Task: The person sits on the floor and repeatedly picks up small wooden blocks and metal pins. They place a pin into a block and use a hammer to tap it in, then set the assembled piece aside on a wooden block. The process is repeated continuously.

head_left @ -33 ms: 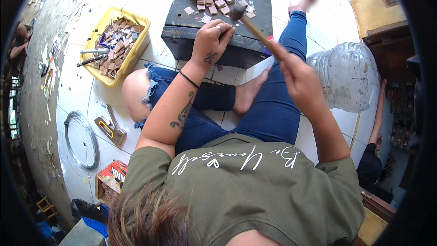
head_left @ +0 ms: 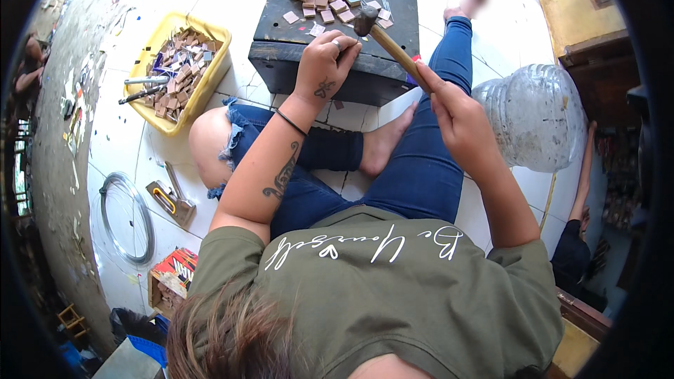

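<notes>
Tiles [head_left: 321, 1] crowded the black surface [head_left: 277, 31] toward twelve; near its six-o'clock edge, left hand [head_left: 326, 61] pinched closed, hold unclear; right hand [head_left: 455, 111] gripped a hammer [head_left: 397, 55].

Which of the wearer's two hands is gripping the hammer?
The right hand, wrapped around the wooden-handled hammer. The left hand does not hold it; that one is pinched closed by the near edge of the black box.

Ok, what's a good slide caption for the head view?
Right hand gripping a wooden-handled hammer over a low black box topped with small square pieces, left hand at its near edge.
</notes>
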`<action>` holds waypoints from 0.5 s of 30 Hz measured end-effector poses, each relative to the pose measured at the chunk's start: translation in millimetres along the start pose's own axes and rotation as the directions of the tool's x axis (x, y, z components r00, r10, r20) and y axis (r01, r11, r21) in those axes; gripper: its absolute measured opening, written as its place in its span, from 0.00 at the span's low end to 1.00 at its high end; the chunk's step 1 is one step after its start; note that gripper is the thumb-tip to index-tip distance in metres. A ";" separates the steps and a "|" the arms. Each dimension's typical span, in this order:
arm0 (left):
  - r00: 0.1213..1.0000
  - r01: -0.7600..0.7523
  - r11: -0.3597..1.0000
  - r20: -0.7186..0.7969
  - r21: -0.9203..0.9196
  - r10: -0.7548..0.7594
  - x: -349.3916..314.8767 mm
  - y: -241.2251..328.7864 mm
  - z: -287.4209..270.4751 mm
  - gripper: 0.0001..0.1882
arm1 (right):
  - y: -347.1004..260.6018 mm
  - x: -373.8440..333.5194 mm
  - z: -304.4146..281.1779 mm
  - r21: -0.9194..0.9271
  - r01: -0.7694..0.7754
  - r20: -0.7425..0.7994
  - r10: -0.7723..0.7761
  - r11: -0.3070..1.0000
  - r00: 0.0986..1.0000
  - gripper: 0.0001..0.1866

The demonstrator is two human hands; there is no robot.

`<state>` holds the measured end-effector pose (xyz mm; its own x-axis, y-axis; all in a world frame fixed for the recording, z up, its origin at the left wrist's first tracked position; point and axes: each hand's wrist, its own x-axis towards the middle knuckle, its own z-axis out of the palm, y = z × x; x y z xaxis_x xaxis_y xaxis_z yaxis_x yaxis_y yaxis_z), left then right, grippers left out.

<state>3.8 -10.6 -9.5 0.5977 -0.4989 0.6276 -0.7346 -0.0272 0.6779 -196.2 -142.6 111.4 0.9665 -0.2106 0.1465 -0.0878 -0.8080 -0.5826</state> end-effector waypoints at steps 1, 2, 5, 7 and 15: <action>1.000 -0.005 1.000 0.006 0.001 0.005 0.8 -0.4 0.0 0.05 | 0.3 -0.8 -1.4 0.011 -0.027 -0.005 0.027 1.000 1.000 0.29; 1.000 -0.012 1.000 0.008 0.008 0.012 1.3 -0.8 -0.3 0.05 | 1.0 -0.1 -0.6 0.040 0.000 -0.044 0.002 0.999 0.999 0.29; 1.000 0.002 1.000 0.010 0.009 -0.002 -1.7 0.0 -0.7 0.05 | 2.8 -2.5 5.3 0.088 0.076 -0.123 -0.065 0.993 0.990 0.28; 1.000 0.009 1.000 0.019 0.002 -0.009 -1.4 0.1 -0.7 0.05 | 10.5 2.6 9.3 0.044 0.090 -0.063 -0.087 0.995 0.994 0.27; 0.982 0.190 0.969 0.044 -0.155 -0.185 3.7 10.1 -12.9 0.06 | 70.3 47.7 24.0 -0.199 -0.123 -0.242 0.073 0.972 0.967 0.23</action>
<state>2.8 -1.6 4.7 0.7088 -0.5228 0.4736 -0.5489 0.0131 0.8358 -150.5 -196.3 58.2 0.8702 -0.3959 0.2932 -0.2522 -0.8692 -0.4253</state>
